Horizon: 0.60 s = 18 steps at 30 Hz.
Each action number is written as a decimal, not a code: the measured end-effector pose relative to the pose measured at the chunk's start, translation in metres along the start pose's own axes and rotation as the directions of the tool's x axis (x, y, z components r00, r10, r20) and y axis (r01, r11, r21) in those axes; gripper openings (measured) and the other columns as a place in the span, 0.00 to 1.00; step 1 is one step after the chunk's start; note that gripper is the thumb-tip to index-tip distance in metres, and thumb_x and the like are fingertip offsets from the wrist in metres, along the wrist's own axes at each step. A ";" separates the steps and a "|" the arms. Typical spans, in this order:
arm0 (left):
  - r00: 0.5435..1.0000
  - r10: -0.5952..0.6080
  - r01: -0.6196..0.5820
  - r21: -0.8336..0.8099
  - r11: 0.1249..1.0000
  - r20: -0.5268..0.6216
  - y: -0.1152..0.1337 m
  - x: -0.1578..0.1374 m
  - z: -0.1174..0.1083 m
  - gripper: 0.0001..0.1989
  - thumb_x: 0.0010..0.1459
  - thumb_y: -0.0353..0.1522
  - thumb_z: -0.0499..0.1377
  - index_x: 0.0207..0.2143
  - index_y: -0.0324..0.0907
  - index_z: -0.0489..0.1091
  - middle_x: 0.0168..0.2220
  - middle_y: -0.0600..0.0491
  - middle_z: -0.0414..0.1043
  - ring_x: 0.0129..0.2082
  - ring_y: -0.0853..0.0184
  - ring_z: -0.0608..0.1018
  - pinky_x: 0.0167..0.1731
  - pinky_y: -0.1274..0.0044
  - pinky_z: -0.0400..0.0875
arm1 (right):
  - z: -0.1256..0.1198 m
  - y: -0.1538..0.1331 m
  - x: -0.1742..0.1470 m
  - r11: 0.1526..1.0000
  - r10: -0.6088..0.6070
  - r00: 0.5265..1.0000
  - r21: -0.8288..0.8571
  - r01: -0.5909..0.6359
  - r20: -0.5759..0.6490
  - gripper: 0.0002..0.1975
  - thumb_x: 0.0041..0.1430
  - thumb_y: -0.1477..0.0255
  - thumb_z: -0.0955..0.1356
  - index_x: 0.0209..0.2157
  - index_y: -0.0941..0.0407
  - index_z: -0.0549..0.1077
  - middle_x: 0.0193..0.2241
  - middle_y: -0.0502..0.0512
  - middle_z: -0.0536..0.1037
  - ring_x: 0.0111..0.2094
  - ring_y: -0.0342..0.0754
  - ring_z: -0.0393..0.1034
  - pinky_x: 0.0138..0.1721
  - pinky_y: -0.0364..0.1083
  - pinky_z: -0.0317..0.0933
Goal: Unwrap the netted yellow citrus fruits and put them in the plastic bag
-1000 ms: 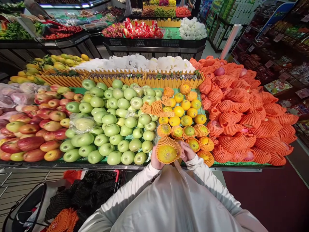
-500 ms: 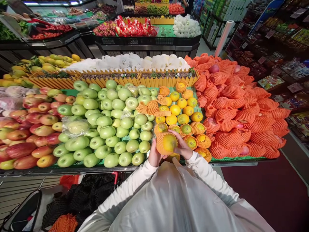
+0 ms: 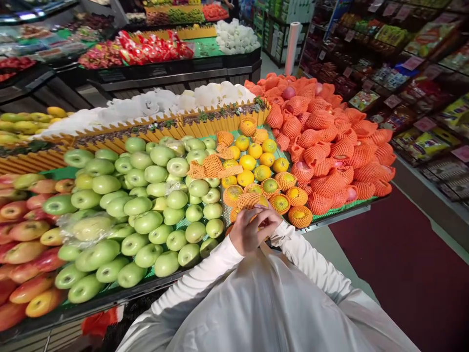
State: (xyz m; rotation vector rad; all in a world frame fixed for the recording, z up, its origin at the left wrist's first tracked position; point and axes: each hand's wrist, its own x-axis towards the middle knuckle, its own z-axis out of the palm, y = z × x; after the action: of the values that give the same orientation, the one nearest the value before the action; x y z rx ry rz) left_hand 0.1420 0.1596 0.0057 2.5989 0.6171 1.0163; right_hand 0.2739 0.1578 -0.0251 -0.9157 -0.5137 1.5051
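Observation:
An orange in an orange foam net (image 3: 246, 201) sits at the far side of my two hands, a bit of yellow peel showing at its right end. My left hand (image 3: 246, 231) is closed against it, with bent fingers reaching across to the right. My right hand (image 3: 270, 221) is closed on its right side, and its fingertips meet those of the left. The overlapping fingers hide part of the fruit. Just beyond lie loose oranges (image 3: 247, 162) and others in nets (image 3: 299, 216). An empty foam net (image 3: 212, 166) rests between the oranges and the green apples (image 3: 148, 221).
Red apples (image 3: 27, 234) fill the left of the stand. Fruit in red foam nets (image 3: 330, 151) is heaped on the right. A low yellow fence (image 3: 146, 128) runs behind, with white-wrapped fruit (image 3: 164, 100) past it. A cart's wire edge (image 3: 51, 337) shows below the stand.
The view has swung to the right. Both hands have drawn together, the left reaching over to meet the right, and the netted orange now shows beyond the fingers.

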 end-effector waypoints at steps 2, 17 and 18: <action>0.975 -0.162 0.198 -0.264 0.944 0.150 -0.004 -0.006 0.009 0.12 0.60 0.32 0.58 0.45 0.51 0.77 0.49 0.50 0.70 0.53 0.57 0.69 0.60 0.66 0.46 | 0.002 0.003 -0.006 0.999 -0.024 0.997 0.041 0.027 -0.080 0.21 0.38 0.68 0.77 0.34 0.53 0.68 0.38 0.57 0.71 0.43 0.49 0.66 0.37 0.46 0.70; 0.867 -0.125 0.048 0.169 0.984 0.482 -0.030 -0.094 -0.009 0.16 0.68 0.33 0.46 0.35 0.36 0.71 0.43 0.49 0.69 0.37 0.67 0.72 0.38 0.74 0.65 | -0.046 -0.048 -0.027 0.948 0.152 0.980 0.298 -0.109 -0.127 0.37 0.35 0.62 0.78 0.49 0.58 0.68 0.48 0.57 0.72 0.43 0.50 0.70 0.43 0.51 0.71; 0.720 -0.311 0.209 0.234 0.950 0.621 -0.028 -0.112 -0.009 0.17 0.67 0.32 0.45 0.36 0.36 0.71 0.45 0.46 0.68 0.37 0.66 0.72 0.38 0.73 0.66 | -0.056 -0.060 -0.025 0.953 0.114 0.989 0.293 -0.080 -0.100 0.38 0.36 0.60 0.78 0.49 0.57 0.67 0.50 0.57 0.70 0.46 0.51 0.69 0.44 0.53 0.70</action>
State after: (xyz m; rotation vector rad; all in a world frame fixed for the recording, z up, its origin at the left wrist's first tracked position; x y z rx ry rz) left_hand 0.0536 0.1306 -0.0640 2.6299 0.8468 -0.0639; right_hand 0.3531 0.1324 -0.0056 -0.8012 -0.1599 1.5562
